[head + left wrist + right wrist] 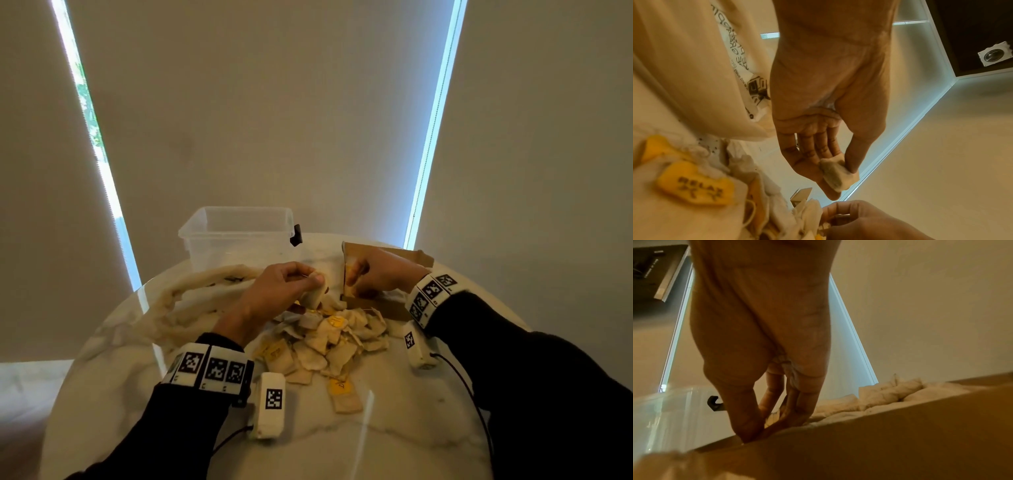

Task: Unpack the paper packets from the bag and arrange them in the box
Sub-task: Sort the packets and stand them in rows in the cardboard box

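A heap of pale paper packets (329, 342) with yellow tags lies mid-table. My left hand (310, 286) hovers just behind the heap and pinches one packet (314, 297) between thumb and fingers; the left wrist view shows that packet (833, 177) under the thumb of the left hand (840, 180). The cream cloth bag (191, 301) lies slumped at the left, printed side in the left wrist view (694, 65). My right hand (356, 277) reaches into the brown cardboard box (383, 305), fingertips (748, 431) pinching a packet (772, 418) at the box wall (879, 443). Several packets (890, 392) lie inside.
A clear plastic bin (236, 233) with a black latch (296, 234) stands at the back of the round marble table (411, 428), behind the bag. One loose packet (344, 395) lies nearer me than the heap. Blinds hang close behind the table.
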`<state>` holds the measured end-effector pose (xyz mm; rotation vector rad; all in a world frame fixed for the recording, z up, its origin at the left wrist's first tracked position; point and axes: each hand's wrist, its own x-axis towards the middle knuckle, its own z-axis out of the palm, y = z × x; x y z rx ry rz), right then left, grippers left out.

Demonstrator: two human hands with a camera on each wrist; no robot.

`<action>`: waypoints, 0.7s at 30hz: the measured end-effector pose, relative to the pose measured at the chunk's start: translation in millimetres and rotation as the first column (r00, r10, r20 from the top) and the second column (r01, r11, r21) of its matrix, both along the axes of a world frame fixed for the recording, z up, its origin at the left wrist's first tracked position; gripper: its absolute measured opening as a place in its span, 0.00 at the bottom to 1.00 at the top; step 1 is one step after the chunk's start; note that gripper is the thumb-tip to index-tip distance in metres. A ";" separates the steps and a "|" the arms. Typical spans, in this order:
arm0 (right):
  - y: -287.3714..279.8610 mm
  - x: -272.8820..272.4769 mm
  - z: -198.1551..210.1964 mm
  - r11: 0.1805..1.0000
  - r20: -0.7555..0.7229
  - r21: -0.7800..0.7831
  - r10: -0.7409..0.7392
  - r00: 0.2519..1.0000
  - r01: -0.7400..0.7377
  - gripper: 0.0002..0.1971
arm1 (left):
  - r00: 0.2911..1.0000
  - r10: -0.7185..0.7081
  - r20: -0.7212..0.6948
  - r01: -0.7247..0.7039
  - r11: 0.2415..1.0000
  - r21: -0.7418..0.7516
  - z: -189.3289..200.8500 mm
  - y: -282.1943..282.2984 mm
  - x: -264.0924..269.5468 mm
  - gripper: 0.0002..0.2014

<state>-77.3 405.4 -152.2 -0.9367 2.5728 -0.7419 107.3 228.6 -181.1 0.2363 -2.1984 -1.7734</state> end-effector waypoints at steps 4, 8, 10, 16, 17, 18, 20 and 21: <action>-2.8 -2.7 -4.5 1.000 -0.031 -0.013 -0.020 0.999 0.020 0.09 | 1.000 -0.010 0.004 0.010 1.000 -0.001 0.9 1.2 1.3 0.11; -4.9 -1.9 -6.8 0.997 -0.102 -0.062 -0.061 0.993 0.055 0.08 | 1.000 -0.013 0.004 0.013 1.000 0.004 0.8 2.0 1.6 0.11; -5.9 -2.2 -7.1 0.995 -0.163 -0.094 -0.050 0.985 0.035 0.09 | 1.000 -0.013 0.006 0.013 1.000 0.003 0.9 2.0 2.1 0.11; -1.7 -3.3 3.4 0.987 -0.285 -0.158 -0.057 0.957 0.012 0.12 | 1.000 -0.012 0.014 0.012 1.000 0.000 2.5 2.5 2.3 0.11; 0.0 -3.9 6.8 0.984 -0.310 -0.174 -0.075 0.948 0.021 0.13 | 1.000 -0.013 0.014 0.013 1.000 0.002 2.4 2.4 2.0 0.12; 1.3 -3.8 8.9 0.984 -0.336 -0.179 -0.082 0.938 0.021 0.13 | 1.000 -0.014 0.015 0.014 1.000 0.003 2.1 2.3 2.2 0.12; 0.8 0.3 9.4 0.993 -0.354 -0.121 -0.042 0.934 -0.002 0.14 | 1.000 -0.014 0.017 0.014 1.000 0.001 1.5 2.4 2.6 0.12; -0.7 3.0 7.2 0.998 -0.358 -0.062 -0.005 0.934 -0.019 0.14 | 1.000 -0.015 0.019 0.015 1.000 -0.001 1.4 2.8 2.9 0.12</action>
